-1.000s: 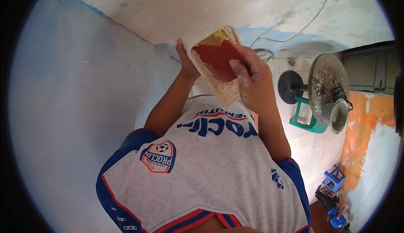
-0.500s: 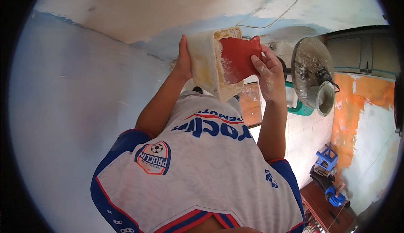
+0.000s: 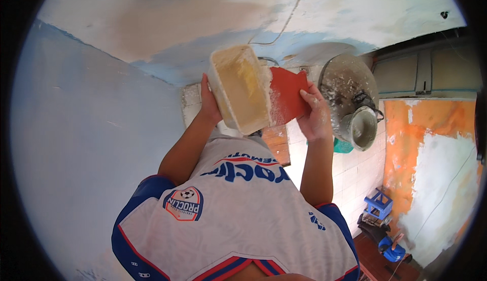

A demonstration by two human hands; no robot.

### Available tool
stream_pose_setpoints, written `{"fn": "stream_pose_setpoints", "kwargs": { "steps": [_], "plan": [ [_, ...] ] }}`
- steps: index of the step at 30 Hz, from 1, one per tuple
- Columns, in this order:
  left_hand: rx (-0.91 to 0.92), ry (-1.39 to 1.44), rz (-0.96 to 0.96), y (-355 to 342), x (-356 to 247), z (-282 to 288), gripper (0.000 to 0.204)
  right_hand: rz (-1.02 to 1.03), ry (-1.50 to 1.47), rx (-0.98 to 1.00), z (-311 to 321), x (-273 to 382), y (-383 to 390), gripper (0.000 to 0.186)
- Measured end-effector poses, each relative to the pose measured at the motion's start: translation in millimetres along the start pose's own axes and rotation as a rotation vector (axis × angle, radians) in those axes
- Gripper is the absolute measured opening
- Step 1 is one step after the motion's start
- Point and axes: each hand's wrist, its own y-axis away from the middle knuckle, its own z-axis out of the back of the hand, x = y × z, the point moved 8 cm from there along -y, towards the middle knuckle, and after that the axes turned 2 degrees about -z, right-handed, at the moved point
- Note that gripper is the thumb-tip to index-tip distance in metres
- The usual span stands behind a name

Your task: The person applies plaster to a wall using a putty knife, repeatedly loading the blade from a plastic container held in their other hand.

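My left hand (image 3: 210, 101) is closed on the left side of a pale, yellow-stained rectangular plastic container (image 3: 238, 88), held tilted in front of my chest. A flat red scraper (image 3: 284, 93) is pinched in my right hand (image 3: 314, 111), its paste-covered edge against the right side of the container. White residue marks the fingers of that hand.
A dusty round table (image 3: 335, 80) holds a grey pot (image 3: 361, 128) and something black, above a green stool (image 3: 343, 146). Wall and ceiling (image 3: 167, 7) are patchily painted. A blue stool (image 3: 378, 202) stands lower right near an orange wall (image 3: 398, 154), with an unclear blue bundle (image 3: 390, 250).
The container has turned, showing a broad yellowish face instead of its paste-coated rim. Both hands and the scraper have shifted left in view, and the background has shifted as well.
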Motion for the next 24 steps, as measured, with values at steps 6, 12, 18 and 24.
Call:
{"fn": "stream_pose_setpoints", "kwargs": {
  "steps": [6,12,18,24],
  "plan": [
    [0.351,0.091,-0.11,13,88,-23,0.086,-0.076,-0.039,0.129,51,20,13,0.038],
    [0.284,0.266,-0.137,41,148,-19,0.082,-0.145,-0.113,0.223,78,13,46,0.049],
    [0.183,0.138,-0.183,66,156,2,0.081,-0.074,-0.197,0.215,114,4,81,0.057],
    [0.002,-0.012,-0.276,79,169,15,0.085,-0.041,-0.34,0.165,117,-6,78,0.048]
  ]
}}
